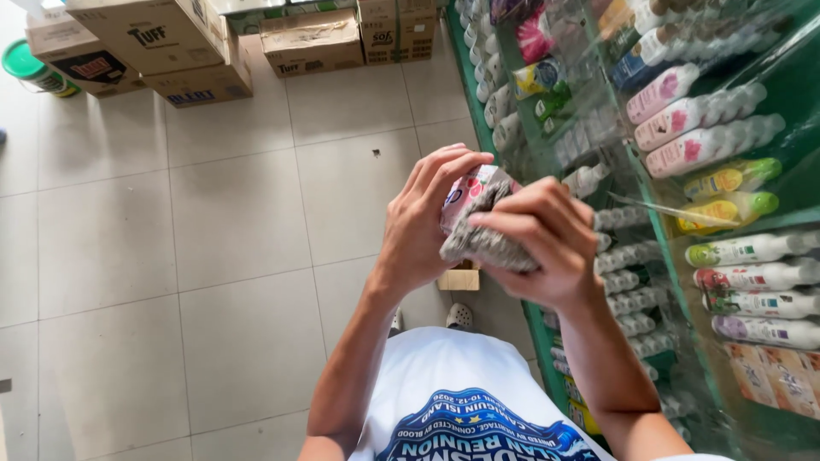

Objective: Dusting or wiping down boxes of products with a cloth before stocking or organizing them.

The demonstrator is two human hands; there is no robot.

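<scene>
My left hand grips a small bottle with a pink and white label, its fingers curled over the top. My right hand presses a grey speckled cloth against the bottle's side and front. Both hands are raised in front of my chest, just left of a green shelf rack. Most of the bottle is hidden by the cloth and fingers.
A green shelf rack on the right holds rows of plastic bottles lying on their sides, pink, yellow-green and white. Cardboard boxes stand on the tiled floor at the back. A green bucket sits far left.
</scene>
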